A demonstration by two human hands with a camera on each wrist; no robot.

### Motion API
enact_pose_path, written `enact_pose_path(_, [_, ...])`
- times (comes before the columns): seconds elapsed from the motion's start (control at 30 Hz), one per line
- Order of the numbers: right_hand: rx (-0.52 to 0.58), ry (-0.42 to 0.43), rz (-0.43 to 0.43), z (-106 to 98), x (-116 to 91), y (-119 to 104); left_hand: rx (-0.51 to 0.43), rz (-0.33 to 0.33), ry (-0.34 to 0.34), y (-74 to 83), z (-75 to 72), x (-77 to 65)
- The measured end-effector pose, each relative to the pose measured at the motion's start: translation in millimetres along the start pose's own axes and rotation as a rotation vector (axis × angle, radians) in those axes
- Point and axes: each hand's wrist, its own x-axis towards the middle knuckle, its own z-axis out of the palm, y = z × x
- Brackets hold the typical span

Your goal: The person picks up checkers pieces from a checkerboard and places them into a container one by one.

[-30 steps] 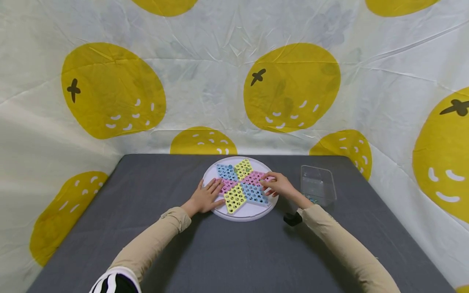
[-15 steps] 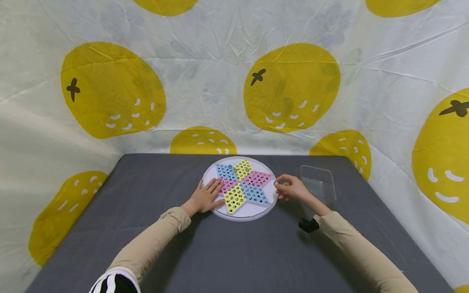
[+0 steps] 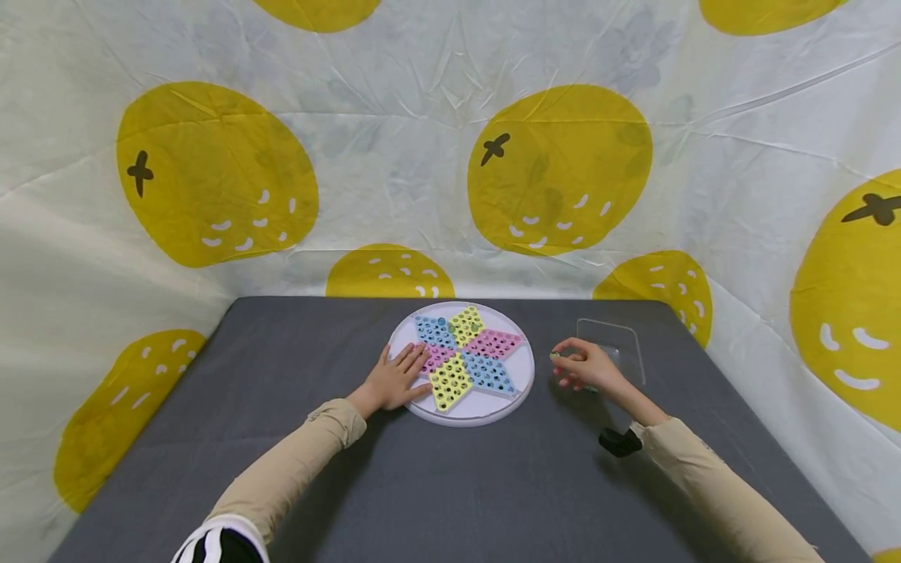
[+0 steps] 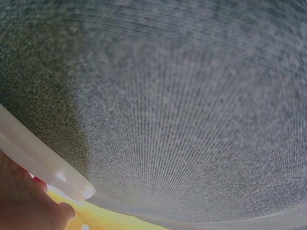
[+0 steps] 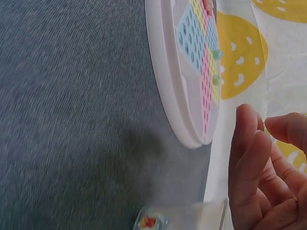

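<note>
A round white Chinese checkers board (image 3: 521,367) carries a star of blue, pink and yellow perforated sections. My left hand (image 3: 396,378) lies with spread fingers on its left side, over a pink section. Right of the board, my right hand (image 3: 590,366) is raised and pinches a small greenish marble (image 3: 554,356) between thumb and fingertips. In the right wrist view the marble is hidden behind the fingers. Two green marbles, one of them this marble (image 5: 217,80), sit on the board's far part. A clear plastic box (image 3: 639,352) stands partly behind my right hand.
Inside the box, a marble with red in it (image 5: 149,222) shows in the right wrist view. Dark grey cloth (image 3: 450,485) covers the table. A white curtain with yellow fruit prints (image 3: 394,195) hangs behind it.
My right hand has left the board's right side and moved right toward the clear box, with the marble between its fingertips. My left hand has stayed in place.
</note>
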Motion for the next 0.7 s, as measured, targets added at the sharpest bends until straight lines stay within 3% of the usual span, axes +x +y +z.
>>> enact_pose_path(0.33, [0.038,0.015,0.018,-22.7,-13.6,9.4,0.007,-0.026,-0.024,-0.1,1.3,0.9])
enact_pose_path(0.7, [-0.02,0.069,0.033,-43.7,-26.2,22.9,-0.007,-0.01,-0.012,2.0,-4.3,-0.9])
